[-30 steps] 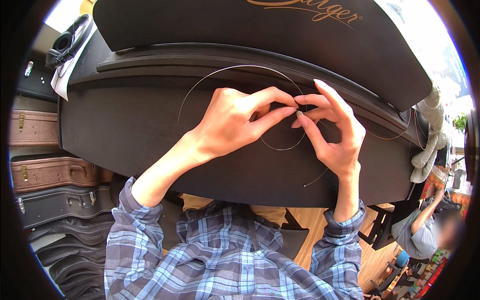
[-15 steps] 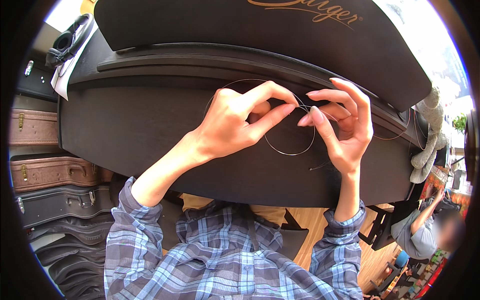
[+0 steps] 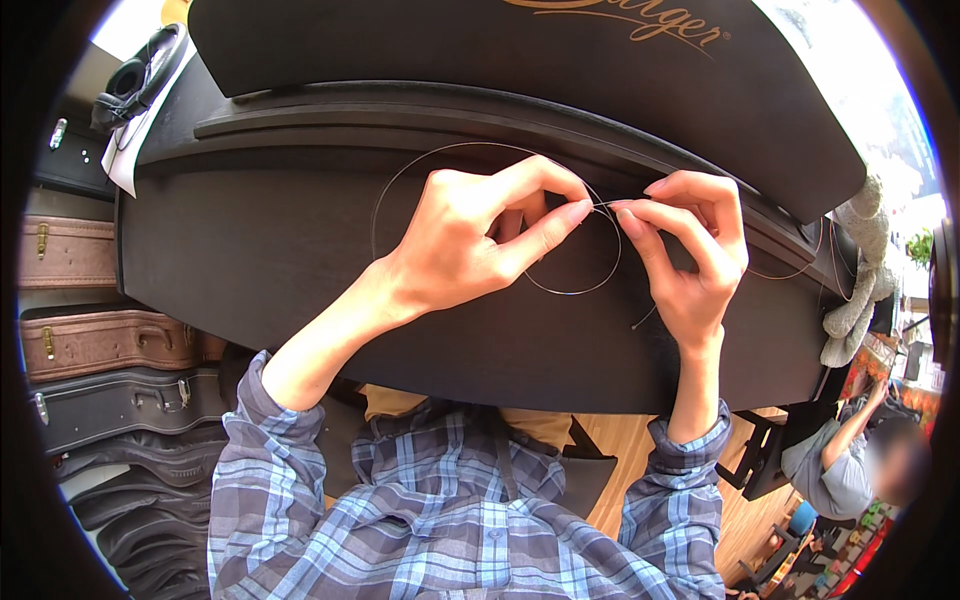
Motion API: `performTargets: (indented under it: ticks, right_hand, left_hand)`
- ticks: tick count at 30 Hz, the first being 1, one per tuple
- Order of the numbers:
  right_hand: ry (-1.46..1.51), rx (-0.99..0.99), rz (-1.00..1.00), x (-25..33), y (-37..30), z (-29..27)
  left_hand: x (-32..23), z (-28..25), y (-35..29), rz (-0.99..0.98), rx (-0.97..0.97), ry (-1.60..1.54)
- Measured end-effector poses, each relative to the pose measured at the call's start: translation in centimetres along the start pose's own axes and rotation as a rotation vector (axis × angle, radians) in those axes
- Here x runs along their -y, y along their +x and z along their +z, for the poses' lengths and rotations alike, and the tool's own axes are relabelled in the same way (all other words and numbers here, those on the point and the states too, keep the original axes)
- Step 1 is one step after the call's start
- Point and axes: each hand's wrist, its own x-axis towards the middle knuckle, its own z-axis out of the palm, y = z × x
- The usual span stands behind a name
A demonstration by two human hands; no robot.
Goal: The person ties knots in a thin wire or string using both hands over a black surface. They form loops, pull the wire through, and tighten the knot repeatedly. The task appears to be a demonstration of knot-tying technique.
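Note:
My left hand [image 3: 455, 240] is pinching a thin metal guitar string [image 3: 575, 293] between thumb and index finger, above the black closed lid [image 3: 480, 350] of what looks like a piano. My right hand [image 3: 695, 235] pinches the same string just right of the left fingertips, its thumb and index finger closed. From between the hands the string curves into a small round loop below and a wider arc that passes behind my left hand. One end, with a tiny knob, hangs below my right hand. Exactly how the strands cross at the fingertips is too fine to tell.
A black upright panel [image 3: 520, 50] with gold script rises behind the lid. Headphones [image 3: 140, 80] lie at the far left; instrument cases [image 3: 110, 345] are stacked below them. Another loose copper-coloured string [image 3: 785, 277] and a grey plush thing [image 3: 860, 260] are at right. Another person [image 3: 835, 465] is at lower right.
My right fingers, spread apart before, have closed in a pinch on the string. The small loop has shrunk slightly, and the wide arc behind my left hand has widened to the left.

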Motion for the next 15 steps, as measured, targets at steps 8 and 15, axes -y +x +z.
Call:
performTargets:
  ticks: [8, 15]
  right_hand:
    - [0.024, 0.043, 0.004, 0.10, -0.21, 0.09]
    - [0.018, 0.047, -0.017, 0.00, -0.17, -0.02]
  left_hand:
    - [0.25, 0.37, -0.16, 0.036, 0.006, -0.019]
    - [0.55, 0.63, -0.16, 0.068, -0.010, -0.022]
